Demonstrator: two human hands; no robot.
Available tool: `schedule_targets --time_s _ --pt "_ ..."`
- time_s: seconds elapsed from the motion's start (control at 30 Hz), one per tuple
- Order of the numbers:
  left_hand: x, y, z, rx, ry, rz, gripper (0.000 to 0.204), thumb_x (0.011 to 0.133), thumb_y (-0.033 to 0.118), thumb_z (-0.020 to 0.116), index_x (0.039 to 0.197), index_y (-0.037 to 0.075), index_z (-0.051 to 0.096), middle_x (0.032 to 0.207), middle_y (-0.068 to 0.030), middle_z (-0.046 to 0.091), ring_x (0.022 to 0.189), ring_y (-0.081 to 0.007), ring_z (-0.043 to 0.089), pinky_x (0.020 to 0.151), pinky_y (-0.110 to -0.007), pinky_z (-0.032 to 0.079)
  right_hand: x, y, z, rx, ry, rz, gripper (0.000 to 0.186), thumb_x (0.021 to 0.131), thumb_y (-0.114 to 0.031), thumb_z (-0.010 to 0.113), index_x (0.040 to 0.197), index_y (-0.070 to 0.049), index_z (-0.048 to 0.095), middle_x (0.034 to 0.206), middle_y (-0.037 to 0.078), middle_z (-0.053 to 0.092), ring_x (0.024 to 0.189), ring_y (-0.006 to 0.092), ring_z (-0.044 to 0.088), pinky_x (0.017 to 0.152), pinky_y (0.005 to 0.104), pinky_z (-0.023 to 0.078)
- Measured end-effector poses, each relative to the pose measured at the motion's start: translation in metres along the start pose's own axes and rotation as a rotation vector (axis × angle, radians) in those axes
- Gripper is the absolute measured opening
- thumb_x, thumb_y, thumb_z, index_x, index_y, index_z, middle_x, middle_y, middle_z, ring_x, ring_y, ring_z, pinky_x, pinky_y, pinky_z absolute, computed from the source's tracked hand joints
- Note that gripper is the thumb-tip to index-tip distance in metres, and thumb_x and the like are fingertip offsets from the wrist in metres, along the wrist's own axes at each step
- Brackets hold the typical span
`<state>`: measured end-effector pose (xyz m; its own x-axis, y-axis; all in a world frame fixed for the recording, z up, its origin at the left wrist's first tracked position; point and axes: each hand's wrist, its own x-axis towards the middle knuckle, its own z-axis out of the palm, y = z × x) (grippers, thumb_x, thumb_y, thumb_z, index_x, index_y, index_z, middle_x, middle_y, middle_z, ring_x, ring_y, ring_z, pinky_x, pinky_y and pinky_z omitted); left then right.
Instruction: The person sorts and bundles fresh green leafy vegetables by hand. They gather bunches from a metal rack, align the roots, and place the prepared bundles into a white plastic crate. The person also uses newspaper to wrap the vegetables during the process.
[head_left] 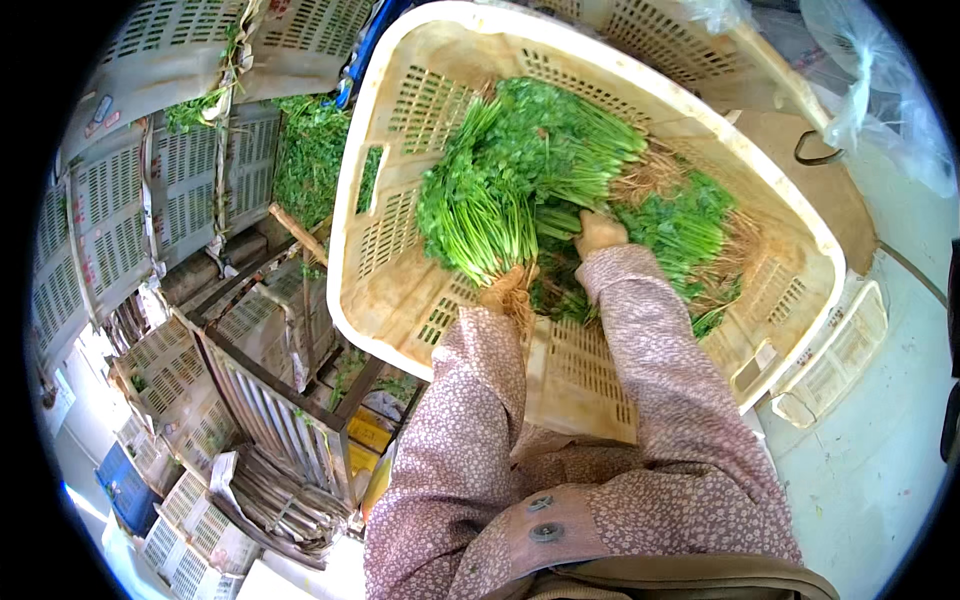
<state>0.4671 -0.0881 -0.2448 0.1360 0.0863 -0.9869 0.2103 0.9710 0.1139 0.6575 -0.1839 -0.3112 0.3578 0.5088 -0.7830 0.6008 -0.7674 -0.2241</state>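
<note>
A large cream plastic basket (450, 20) with slotted walls holds several bunches of leafy greens with long thin stems and stringy brown roots. My left hand (502, 290) is closed round the root end of one bunch of greens (485, 215), whose leaves fan out toward the far left. Deeper in the basket, my right hand (600, 235) is closed at the stems of a darker green bunch (556, 220); its fingertips are partly hidden. Another bunch (680, 225) lies right of that hand, roots pointing right. Beyond both hands rests a further leafy bunch (560, 130).
Slatted plastic crates (180, 170) line the left side, with loose greens (308, 160) beside them. A wooden-framed rack (270, 400) stands at the lower left. A white slotted tray (835, 350) leans at the basket's right, and clear plastic bags (870, 90) hang at the upper right.
</note>
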Motion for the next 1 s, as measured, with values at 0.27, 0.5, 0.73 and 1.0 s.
schedule_targets --time_s 0.27,0.5,0.73,1.0 --pt "0.0 -0.009 0.005 -0.111 -0.063 0.064 0.023 0.084 0.024 0.07 0.095 0.004 0.069 0.071 -0.0074 0.064 0.053 -0.0158 0.055 0.046 -0.031 0.045 -0.067 -0.047 -0.031 0.383 -0.227 0.035 0.046 0.092 -0.038 0.045 0.123 -0.004 0.051 0.11 0.018 0.062 0.1 0.0322 0.06 0.089 0.041 0.047" --pt "0.006 -0.016 0.014 -0.104 -0.052 0.087 0.024 0.085 0.021 0.069 0.099 0.002 0.067 0.082 -0.0109 0.067 0.067 -0.0186 0.06 0.057 -0.032 0.05 -0.096 -0.082 -0.008 0.223 0.052 -0.084 0.028 0.089 -0.02 0.047 0.101 0.005 0.053 0.081 0.018 0.066 0.073 0.0285 0.067 0.058 0.0405 0.053" --pt "-0.009 0.005 0.001 -0.128 -0.05 0.26 0.028 0.082 0.007 0.069 0.107 0.0 0.06 0.095 -0.0131 0.066 0.081 -0.0226 0.063 0.071 -0.034 0.055 -0.133 -0.103 -0.021 0.216 0.043 -0.219 0.036 0.093 -0.031 0.045 0.108 -0.001 0.057 0.083 0.01 0.068 0.067 0.0249 0.066 0.059 0.036 0.053" --pt "-0.036 0.022 -0.013 -0.169 -0.165 0.169 0.017 0.087 0.007 0.062 0.104 0.005 0.06 0.09 -0.0082 0.067 0.054 -0.0115 0.06 0.059 -0.03 0.057 -0.051 -0.055 0.01 0.145 0.101 -0.151 0.046 0.087 -0.027 0.059 0.127 -0.008 0.046 0.122 0.013 0.054 0.106 0.0258 0.057 0.091 0.036 0.045"
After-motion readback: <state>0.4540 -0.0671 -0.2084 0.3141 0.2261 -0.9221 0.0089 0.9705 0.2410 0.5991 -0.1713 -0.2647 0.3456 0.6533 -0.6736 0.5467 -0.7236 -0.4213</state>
